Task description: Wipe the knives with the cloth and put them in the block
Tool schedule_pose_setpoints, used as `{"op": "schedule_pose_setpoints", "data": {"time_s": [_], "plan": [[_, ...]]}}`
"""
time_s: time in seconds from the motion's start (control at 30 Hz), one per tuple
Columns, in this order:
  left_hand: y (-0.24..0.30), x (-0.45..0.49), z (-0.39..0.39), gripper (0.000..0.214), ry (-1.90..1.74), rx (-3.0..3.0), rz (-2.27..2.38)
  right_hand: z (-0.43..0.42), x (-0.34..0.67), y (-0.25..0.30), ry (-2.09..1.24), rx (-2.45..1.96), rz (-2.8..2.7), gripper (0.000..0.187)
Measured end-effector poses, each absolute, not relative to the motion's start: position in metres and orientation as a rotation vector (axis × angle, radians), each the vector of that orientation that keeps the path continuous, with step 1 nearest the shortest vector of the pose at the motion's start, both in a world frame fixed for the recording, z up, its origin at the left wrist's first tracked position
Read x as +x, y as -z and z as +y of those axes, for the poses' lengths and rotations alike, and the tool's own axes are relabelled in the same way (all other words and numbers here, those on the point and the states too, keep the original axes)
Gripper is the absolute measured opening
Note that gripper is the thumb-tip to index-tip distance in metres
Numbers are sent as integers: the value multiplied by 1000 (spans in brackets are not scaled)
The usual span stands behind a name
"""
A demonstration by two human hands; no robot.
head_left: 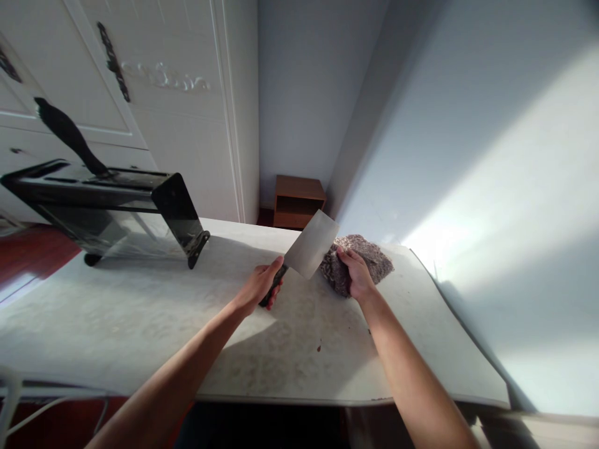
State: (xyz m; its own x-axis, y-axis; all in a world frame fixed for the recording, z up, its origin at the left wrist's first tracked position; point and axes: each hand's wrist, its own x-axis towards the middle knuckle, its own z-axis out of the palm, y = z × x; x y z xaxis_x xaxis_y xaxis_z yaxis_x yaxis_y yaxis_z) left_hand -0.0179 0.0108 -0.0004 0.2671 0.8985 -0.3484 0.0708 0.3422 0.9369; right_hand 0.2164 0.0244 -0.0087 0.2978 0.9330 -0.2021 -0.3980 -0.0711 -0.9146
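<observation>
A cleaver [312,243] with a broad steel blade and a black handle is in my left hand [260,285], whose fingers wrap round the handle. The blade points up and to the right, above the table. My right hand [356,274] grips a brown and white speckled cloth [374,257], bunched up close to the blade's right edge. Whether the cloth touches the blade I cannot tell. At the left stands a black knife block [163,187] with clear sides, and one black-handled knife [70,134] sticks up from its top.
Both hands are over a white table [281,374] with a small brown speck on it. A white wall [515,218] borders the right side. Behind are a white wardrobe [187,137] and a small brown nightstand [298,193]. A white cable [42,411] hangs at lower left.
</observation>
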Motion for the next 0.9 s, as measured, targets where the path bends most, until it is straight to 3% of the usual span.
{"op": "schedule_pose_setpoints", "data": {"time_s": [0.63,0.9], "plan": [[3,-9,3,56,-918,1057,1075,0,171,10,-1537,-1018,-1008,29],[4,-5,0,60,-1019,1089,1043,3,182,1,-1203,-1250,-1117,32]]}}
